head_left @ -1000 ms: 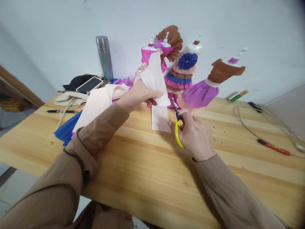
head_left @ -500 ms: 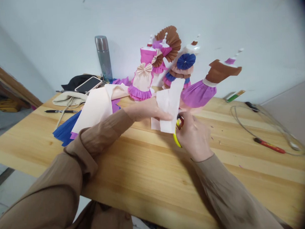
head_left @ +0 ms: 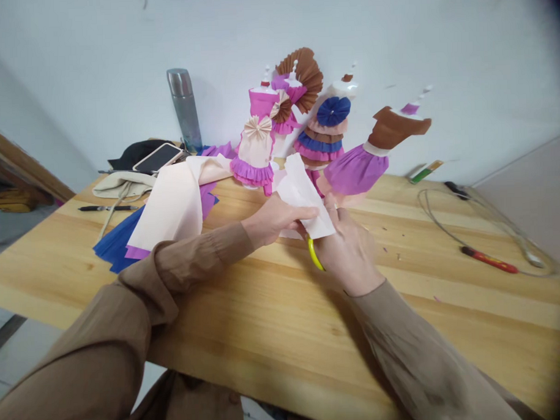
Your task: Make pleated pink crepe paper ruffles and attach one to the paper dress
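Note:
My left hand (head_left: 275,221) is closed on a folded piece of pale crepe paper (head_left: 302,188), thumb on top. The paper hangs over the wooden table in front of several small dress forms. My right hand (head_left: 350,250) is closed around yellow-handled scissors (head_left: 315,255); one handle loop shows below the paper, and the blades are hidden. Its fingers also meet the paper's right edge. Just behind my hands leans a dress form with a brown top and purple skirt (head_left: 359,169). A dress form in pink and cream (head_left: 256,148) stands to its left.
Pale crepe paper sheets (head_left: 169,198) over blue ones (head_left: 118,240) lie at left, near a phone (head_left: 159,158), a pen (head_left: 108,208) and a steel flask (head_left: 184,109). On the right are a cable (head_left: 427,214) and a red pen-like tool (head_left: 488,259). Small scraps dot the table (head_left: 274,314).
The pale paper has tilted, its lower right corner swinging over toward my right hand. The scissors have shifted slightly left and are more covered by paper. The whole view has shifted a little.

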`<state>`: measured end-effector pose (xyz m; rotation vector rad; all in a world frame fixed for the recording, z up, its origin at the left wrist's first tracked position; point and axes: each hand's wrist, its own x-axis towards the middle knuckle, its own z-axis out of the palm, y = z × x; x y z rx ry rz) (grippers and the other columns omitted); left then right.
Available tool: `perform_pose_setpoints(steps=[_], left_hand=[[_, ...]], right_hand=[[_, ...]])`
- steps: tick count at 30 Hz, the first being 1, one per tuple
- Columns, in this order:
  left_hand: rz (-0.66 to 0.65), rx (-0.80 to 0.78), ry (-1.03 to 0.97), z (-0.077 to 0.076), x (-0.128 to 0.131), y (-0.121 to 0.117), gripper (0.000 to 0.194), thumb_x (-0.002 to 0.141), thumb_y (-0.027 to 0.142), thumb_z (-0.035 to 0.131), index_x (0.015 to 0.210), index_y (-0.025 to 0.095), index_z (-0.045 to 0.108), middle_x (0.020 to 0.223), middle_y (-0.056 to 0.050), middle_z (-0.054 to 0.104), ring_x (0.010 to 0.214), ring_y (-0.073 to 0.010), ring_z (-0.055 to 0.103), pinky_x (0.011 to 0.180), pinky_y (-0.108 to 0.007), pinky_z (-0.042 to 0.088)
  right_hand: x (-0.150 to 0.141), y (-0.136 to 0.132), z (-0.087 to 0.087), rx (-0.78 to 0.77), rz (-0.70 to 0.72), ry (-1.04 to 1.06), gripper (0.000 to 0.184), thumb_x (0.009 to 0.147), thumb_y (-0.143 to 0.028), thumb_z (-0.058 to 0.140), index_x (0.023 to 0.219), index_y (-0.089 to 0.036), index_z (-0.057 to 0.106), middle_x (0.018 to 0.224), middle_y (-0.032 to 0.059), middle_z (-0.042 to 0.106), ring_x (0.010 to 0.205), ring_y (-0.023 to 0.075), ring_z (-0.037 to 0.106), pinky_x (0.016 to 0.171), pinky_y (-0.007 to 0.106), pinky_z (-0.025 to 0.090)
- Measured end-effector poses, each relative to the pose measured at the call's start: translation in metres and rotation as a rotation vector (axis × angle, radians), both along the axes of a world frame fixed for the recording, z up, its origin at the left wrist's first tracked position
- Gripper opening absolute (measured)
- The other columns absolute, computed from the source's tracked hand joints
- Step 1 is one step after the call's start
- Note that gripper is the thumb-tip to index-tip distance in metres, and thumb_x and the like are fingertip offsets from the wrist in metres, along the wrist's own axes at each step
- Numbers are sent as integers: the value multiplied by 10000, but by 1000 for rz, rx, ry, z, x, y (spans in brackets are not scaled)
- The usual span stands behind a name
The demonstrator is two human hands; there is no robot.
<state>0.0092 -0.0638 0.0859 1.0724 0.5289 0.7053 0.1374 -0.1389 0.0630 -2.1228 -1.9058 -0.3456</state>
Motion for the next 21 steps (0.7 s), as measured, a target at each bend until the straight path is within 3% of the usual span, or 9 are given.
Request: perform_pose_setpoints(steps=[5, 8, 10, 16, 19, 21], left_hand=[[87, -132, -70, -6, 6, -4, 183, 743, 6, 641, 867, 127, 583, 741, 6, 652, 627, -97, 612, 537, -196, 480], [65, -182, -105, -10, 9, -3, 237, 731, 50, 700, 914, 136, 576, 744, 11, 651, 592, -95, 585, 479, -189, 415], [55, -186, -116, -13, 10, -2, 221, 746, 69, 699, 920, 136, 579, 731, 12, 646, 587, -97, 576, 474, -192, 399], [60, -151, -163, -20, 14, 2, 120, 779, 76, 656, 862, 133, 590, 737, 6, 631, 636, -106, 584, 589, -230, 473], [-13, -136, -193, -20, 12, 6, 69, 807, 132, 655, 768, 123, 598, 718, -10, 614, 634, -107, 571, 642, -247, 491], [-71, -142, -196, -16, 8, 11, 160, 838, 147, 609, 683, 114, 589, 676, -15, 586, 637, -105, 563, 675, -246, 493]], right_hand=[[7, 4, 2, -60, 74, 90, 589, 941, -305, 508, 1472, -64, 425, 1192, 285, 662, 967, 384, 673, 656, 433, 524], [18, 10, 1, -80, 163, 187, 652, 927, -325, 519, 1511, -72, 377, 1264, 270, 652, 1069, 393, 656, 725, 460, 547], [24, 14, 1, -76, 218, 269, 638, 921, -378, 539, 1482, -92, 434, 1287, 257, 648, 1109, 392, 647, 782, 470, 551], [33, 19, 8, -180, 484, 737, 698, 830, -613, 645, 1348, -150, 574, 1212, 178, 695, 956, 314, 672, 843, 454, 544], [38, 18, 14, -280, 587, 946, 708, 811, -627, 661, 1355, -182, 575, 1243, 148, 683, 1010, 292, 663, 884, 442, 544], [43, 17, 16, -351, 598, 1062, 770, 789, -625, 683, 1412, -199, 533, 1266, 143, 671, 1028, 275, 668, 876, 426, 555]])
